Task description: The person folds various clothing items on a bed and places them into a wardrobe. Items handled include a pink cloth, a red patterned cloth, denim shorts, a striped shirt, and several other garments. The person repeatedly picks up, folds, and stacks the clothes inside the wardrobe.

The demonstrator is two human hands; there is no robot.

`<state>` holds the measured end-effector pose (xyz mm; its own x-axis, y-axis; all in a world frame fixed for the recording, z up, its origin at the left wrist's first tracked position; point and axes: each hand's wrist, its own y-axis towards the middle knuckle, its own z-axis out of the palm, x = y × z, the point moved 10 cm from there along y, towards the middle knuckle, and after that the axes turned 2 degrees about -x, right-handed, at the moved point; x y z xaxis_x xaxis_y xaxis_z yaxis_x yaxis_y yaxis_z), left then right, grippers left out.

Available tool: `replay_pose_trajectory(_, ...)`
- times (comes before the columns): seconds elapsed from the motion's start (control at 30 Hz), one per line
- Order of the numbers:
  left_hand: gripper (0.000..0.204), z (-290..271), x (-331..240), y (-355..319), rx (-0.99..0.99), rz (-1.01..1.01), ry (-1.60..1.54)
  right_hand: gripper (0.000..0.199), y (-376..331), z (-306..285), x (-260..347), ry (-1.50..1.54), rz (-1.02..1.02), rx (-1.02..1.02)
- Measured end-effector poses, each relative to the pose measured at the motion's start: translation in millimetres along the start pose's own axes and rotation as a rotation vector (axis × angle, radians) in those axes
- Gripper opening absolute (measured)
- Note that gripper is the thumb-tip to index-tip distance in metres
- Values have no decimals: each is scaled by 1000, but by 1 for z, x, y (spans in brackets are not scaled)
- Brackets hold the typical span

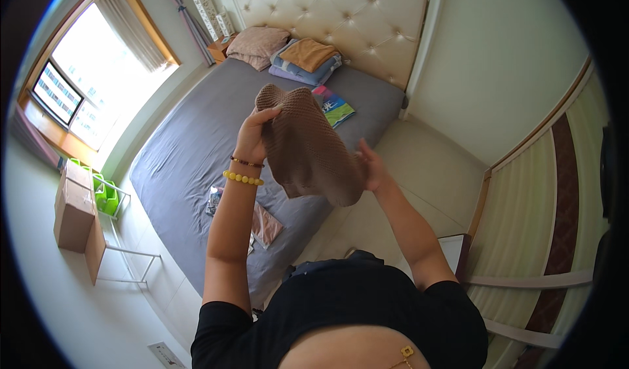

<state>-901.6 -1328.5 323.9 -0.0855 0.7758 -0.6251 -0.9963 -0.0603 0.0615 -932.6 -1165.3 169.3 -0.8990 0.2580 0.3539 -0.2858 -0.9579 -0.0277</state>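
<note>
A brown cloth with a waffle-like textured weave is held up in front of me, above the bed. My left hand grips its upper left edge, thumb on the near side; two beaded bracelets circle that wrist. At the lower right end of the cloth is my right hand, closed on its edge, with some fingers hidden behind the fabric. Beneath the cloth on the grey bed sheet lie a pinkish packet in clear plastic and a small dark packet.
Farther up the bed are a colourful flat package, folded blankets and a pillow near the tufted headboard. A cardboard box and green basket stand at left. Sliding wardrobe doors rise at right.
</note>
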Motion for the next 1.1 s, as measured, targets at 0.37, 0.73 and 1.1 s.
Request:
replay_pose_trajectory(0.37, 38, 13, 51, 42, 173, -176, -79, 34, -35, -86, -84, -129, 299, -310)
replay_pose_trajectory(0.73, 39, 3, 27, 45, 110, -205, 177, 41, -44, -44, 11, 166, -475, -162)
replay_pose_trajectory(1.1, 50, -93, -31, 49, -213, -211, 760, 45, -74, 25, 118, -547, -895, -623)
